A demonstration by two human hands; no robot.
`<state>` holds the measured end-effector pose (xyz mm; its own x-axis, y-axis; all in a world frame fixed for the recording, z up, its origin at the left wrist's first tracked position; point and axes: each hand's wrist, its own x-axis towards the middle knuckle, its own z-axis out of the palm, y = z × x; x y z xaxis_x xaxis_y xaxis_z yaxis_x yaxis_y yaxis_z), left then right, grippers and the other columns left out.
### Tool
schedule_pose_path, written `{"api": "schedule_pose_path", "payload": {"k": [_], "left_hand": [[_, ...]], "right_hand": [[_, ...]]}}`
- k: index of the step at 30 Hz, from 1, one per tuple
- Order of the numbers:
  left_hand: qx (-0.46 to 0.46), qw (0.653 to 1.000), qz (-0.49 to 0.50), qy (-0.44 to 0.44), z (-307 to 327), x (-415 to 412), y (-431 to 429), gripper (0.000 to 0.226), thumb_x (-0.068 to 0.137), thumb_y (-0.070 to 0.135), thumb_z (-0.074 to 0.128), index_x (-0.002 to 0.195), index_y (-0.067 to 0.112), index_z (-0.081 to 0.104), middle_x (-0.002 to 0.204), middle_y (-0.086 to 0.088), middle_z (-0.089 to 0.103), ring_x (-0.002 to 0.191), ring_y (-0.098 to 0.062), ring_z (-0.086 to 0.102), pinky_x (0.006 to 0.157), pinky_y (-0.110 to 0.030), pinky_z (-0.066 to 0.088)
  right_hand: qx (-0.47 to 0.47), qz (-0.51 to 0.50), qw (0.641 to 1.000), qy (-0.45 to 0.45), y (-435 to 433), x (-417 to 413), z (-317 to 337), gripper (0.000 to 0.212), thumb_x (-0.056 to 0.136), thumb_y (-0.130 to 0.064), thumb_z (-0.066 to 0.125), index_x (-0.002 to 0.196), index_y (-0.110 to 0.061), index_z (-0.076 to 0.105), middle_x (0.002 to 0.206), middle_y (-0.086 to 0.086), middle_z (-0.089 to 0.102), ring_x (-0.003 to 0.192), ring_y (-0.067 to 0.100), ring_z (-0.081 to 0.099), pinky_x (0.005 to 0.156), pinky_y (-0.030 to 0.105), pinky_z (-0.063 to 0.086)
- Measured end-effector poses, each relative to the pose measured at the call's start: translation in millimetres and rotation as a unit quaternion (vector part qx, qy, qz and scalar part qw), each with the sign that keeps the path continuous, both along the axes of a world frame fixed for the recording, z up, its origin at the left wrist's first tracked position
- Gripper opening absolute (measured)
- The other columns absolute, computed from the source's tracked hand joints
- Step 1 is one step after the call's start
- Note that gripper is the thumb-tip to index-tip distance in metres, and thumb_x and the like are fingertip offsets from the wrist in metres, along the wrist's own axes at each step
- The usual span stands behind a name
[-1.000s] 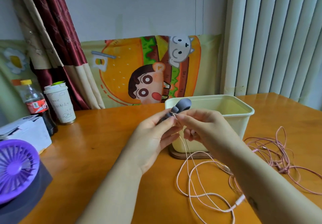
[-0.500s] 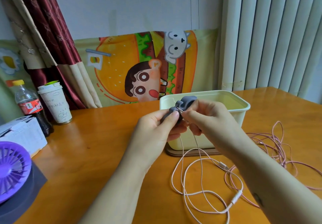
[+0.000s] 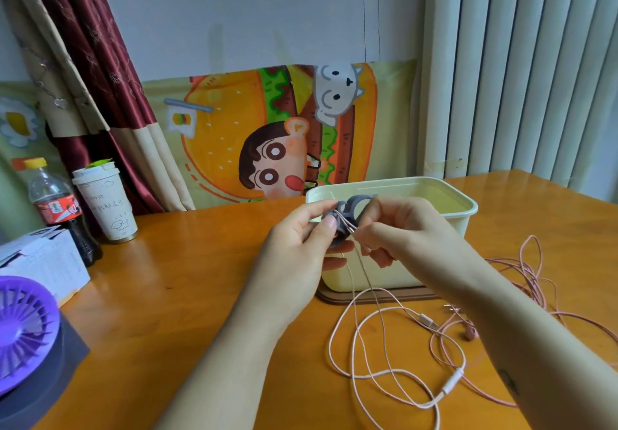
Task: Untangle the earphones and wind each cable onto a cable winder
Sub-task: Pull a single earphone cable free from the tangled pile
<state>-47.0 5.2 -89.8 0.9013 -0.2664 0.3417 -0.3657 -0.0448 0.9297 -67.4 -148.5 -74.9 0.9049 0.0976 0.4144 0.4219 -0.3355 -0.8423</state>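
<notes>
A grey cable winder [image 3: 347, 215] is held up in front of the cream box. My left hand [image 3: 301, 249] grips the winder, thumb on its front. My right hand [image 3: 398, 232] pinches the pale pink earphone cable [image 3: 364, 339] against the winder, where a couple of strands cross it. The cable hangs down from the winder and lies in loose loops on the table, with an inline remote [image 3: 451, 384] near the front. A second, darker pink cable [image 3: 531, 282] lies in a tangle on the right.
A cream plastic box [image 3: 448, 209] stands on a brown lid behind my hands. At the left are a cola bottle [image 3: 53, 205], a paper cup [image 3: 107, 205], a white carton [image 3: 46, 262] and a purple fan [image 3: 23, 332]. The wooden table [image 3: 167, 296] ends at a cartoon wall cloth.
The winder has turned in my left hand and pink strands now cross it. My right hand has moved close beside it, and the loose loops on the table have shifted.
</notes>
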Motion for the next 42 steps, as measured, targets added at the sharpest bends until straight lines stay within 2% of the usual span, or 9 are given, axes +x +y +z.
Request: {"api": "schedule_pose_path", "payload": {"k": [6,15,18,24,28,30,33,36,42], "left_hand": [[-0.087,0.991,-0.053,0.086,1,-2,-3,0.025,0.097,0.023,0.052,0.118,0.028,0.065,0.094,0.003,0.074,0.084,-0.012,0.071,0.071,-0.027,0.054],[-0.156,0.983,0.016,0.094,-1,2,-2,0.013,0.095,0.018,0.056,0.100,0.023,0.068,0.078,0.006,0.074,0.065,-0.005,0.066,0.062,-0.020,0.055],[-0.145,0.986,0.036,0.072,0,2,-2,0.013,0.097,0.019,0.055,0.098,0.025,0.067,0.075,0.009,0.074,0.063,-0.003,0.067,0.060,-0.018,0.054],[-0.122,0.990,0.060,0.026,2,5,7,0.016,0.097,0.019,0.055,0.098,0.026,0.069,0.077,0.006,0.073,0.067,-0.005,0.067,0.062,-0.018,0.053],[-0.058,0.998,-0.011,0.009,8,0,10,0.017,0.097,0.016,0.052,0.103,0.022,0.067,0.083,-0.001,0.075,0.076,-0.009,0.069,0.056,-0.017,0.051],[-0.037,0.997,-0.060,0.030,10,-1,14,0.018,0.096,0.016,0.052,0.107,0.017,0.067,0.078,-0.003,0.074,0.072,-0.012,0.069,0.055,-0.020,0.051],[-0.002,0.992,-0.122,0.040,9,1,18,0.026,0.089,0.021,0.055,0.112,0.013,0.065,0.082,-0.004,0.075,0.078,-0.014,0.072,0.061,-0.020,0.053],[0.005,0.988,-0.146,0.044,8,5,23,0.039,0.080,0.028,0.058,0.114,0.012,0.066,0.088,-0.003,0.075,0.082,-0.015,0.072,0.067,-0.021,0.056],[0.024,0.985,-0.170,0.028,8,9,30,0.024,0.083,0.026,0.060,0.099,0.033,0.075,0.100,0.003,0.075,0.094,-0.012,0.071,0.076,-0.022,0.055]], "right_hand": [[-0.054,-0.023,0.998,0.003,2,-4,4,0.014,0.083,-0.011,0.059,0.072,-0.005,0.065,0.058,0.000,0.060,0.050,0.005,0.050,0.051,0.018,0.042],[-0.067,-0.042,0.997,0.004,2,-2,1,0.020,0.085,-0.037,0.064,0.085,-0.017,0.069,0.071,-0.006,0.072,0.051,0.006,0.056,0.051,0.016,0.046],[0.011,0.012,0.998,0.065,-1,-1,1,0.033,0.073,-0.038,0.068,0.096,-0.014,0.066,0.076,0.001,0.073,0.058,0.010,0.058,0.056,0.019,0.048],[0.196,0.133,0.957,0.166,-8,1,2,0.043,0.066,-0.012,0.068,0.107,-0.004,0.060,0.097,0.014,0.071,0.086,0.022,0.069,0.081,0.032,0.057],[0.130,0.005,0.987,0.099,-9,7,-3,0.014,0.087,-0.007,0.062,0.097,-0.016,0.063,0.095,0.005,0.074,0.090,0.018,0.070,0.086,0.033,0.052],[0.073,-0.051,0.996,0.032,-11,9,-3,0.022,0.091,-0.003,0.056,0.096,-0.023,0.064,0.098,-0.003,0.072,0.089,0.012,0.068,0.081,0.026,0.052],[0.013,0.052,0.998,0.030,-9,7,-6,0.029,0.090,-0.002,0.057,0.109,-0.022,0.066,0.106,-0.005,0.071,0.101,0.008,0.065,0.090,0.022,0.051],[-0.026,0.101,0.993,0.063,-9,6,-11,0.019,0.091,-0.007,0.059,0.105,-0.013,0.070,0.102,0.005,0.072,0.101,0.018,0.066,0.093,0.029,0.051],[0.070,0.085,0.991,0.078,-11,11,-13,0.010,0.085,-0.013,0.065,0.082,-0.013,0.075,0.089,0.015,0.073,0.092,0.031,0.069,0.087,0.038,0.056]]}}
